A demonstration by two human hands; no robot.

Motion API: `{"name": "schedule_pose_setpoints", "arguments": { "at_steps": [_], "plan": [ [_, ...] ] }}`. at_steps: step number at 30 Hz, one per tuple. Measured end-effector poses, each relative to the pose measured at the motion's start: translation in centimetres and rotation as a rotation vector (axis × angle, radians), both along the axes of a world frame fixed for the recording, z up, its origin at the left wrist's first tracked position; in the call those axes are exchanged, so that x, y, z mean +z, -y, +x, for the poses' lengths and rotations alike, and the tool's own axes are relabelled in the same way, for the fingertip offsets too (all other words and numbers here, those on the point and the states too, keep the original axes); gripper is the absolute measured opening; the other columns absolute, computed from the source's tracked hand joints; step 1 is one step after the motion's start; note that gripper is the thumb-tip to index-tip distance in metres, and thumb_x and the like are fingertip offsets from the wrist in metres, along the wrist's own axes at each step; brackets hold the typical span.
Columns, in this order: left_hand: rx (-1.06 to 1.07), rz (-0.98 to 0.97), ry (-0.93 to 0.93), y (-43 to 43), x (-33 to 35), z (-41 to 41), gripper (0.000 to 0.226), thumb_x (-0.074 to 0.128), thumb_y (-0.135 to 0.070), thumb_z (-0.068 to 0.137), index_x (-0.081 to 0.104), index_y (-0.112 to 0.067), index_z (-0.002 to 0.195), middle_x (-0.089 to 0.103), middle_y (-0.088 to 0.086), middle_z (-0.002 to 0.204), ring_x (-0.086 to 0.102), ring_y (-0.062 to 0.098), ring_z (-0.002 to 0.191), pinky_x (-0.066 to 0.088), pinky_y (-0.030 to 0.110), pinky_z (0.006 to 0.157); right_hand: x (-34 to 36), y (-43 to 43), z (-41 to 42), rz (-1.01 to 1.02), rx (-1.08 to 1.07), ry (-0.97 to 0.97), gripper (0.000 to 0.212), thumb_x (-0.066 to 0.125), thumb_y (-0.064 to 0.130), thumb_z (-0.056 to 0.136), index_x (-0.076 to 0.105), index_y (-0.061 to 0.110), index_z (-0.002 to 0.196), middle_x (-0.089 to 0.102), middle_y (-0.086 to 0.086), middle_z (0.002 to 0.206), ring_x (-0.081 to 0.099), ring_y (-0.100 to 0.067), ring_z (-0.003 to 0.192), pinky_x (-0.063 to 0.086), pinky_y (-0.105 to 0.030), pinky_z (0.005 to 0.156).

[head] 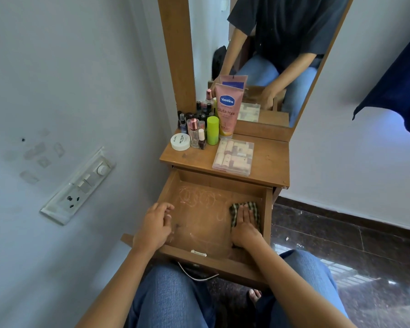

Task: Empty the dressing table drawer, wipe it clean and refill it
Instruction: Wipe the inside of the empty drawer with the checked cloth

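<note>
The wooden drawer (200, 181) is pulled out and holds no items; its floor shows pale dusty smears. My right hand (245, 227) lies flat on a checked cloth (253, 208), pressing it onto the drawer floor by the right wall. My left hand (155, 227) rests on the drawer's left wall with fingers curled over the edge. On the table top (268, 162) stand a pink Vaseline tube (227, 110), a green bottle (212, 130), a white jar (180, 141), several small bottles (194, 132) and a clear plastic box (233, 156).
A mirror (270, 55) in a wooden frame rises behind the table top. A switch and socket panel (78, 185) sits on the left wall. Dark cloth (398, 91) hangs at the right. My knees in jeans (168, 297) are under the drawer; dark tiled floor (353, 245) lies to the right.
</note>
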State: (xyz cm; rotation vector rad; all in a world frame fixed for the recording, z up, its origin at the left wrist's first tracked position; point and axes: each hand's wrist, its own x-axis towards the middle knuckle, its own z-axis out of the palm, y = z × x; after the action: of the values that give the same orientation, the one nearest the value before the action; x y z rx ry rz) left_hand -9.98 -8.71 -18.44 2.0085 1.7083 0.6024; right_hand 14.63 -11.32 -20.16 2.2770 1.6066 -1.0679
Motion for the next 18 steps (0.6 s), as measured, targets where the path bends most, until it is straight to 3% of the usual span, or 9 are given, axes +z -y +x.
{"name": "schedule_pose_setpoints", "arguments": {
  "at_steps": [4,8,11,18],
  "plan": [
    [0.032,0.011,-0.011,0.2,0.1,0.6,0.023,0.05,-0.009,0.091,0.06,-0.019,0.11,0.053,-0.008,0.107,0.052,0.006,0.089,0.037,0.018,0.074,0.4,-2.0,0.4,0.025,-0.039,0.03,0.092,0.046,0.021,0.094,-0.03,0.005,0.142,-0.038,-0.008,0.15,-0.03,-0.028,0.14,-0.015,-0.04,0.114],
    [0.042,0.012,-0.039,0.1,0.1,0.8,0.022,0.051,-0.011,0.091,0.06,-0.02,0.109,0.054,-0.009,0.107,0.052,0.003,0.081,0.035,0.012,0.065,0.5,-2.5,-0.2,0.076,-0.007,-0.01,0.081,0.035,0.013,0.094,-0.028,0.009,0.144,-0.038,-0.005,0.151,-0.031,-0.026,0.14,-0.015,-0.044,0.114],
    [0.042,0.008,-0.024,-0.2,0.0,0.7,0.023,0.049,-0.01,0.09,0.06,-0.021,0.107,0.056,-0.008,0.107,0.056,0.005,0.083,0.04,0.017,0.069,-0.2,-0.9,-1.1,0.095,0.071,-0.058,0.073,0.028,0.009,0.096,-0.024,0.01,0.147,-0.035,-0.003,0.153,-0.03,-0.023,0.141,-0.015,-0.043,0.114],
    [0.046,-0.01,-0.023,0.1,0.0,0.5,0.024,0.047,-0.009,0.09,0.06,-0.023,0.106,0.054,-0.009,0.102,0.056,0.004,0.078,0.039,0.015,0.066,-0.3,-0.1,-0.4,-0.001,-0.008,-0.05,0.076,0.031,0.016,0.097,-0.03,0.008,0.143,-0.039,-0.005,0.15,-0.033,-0.025,0.139,-0.015,-0.044,0.116]
  ]
}}
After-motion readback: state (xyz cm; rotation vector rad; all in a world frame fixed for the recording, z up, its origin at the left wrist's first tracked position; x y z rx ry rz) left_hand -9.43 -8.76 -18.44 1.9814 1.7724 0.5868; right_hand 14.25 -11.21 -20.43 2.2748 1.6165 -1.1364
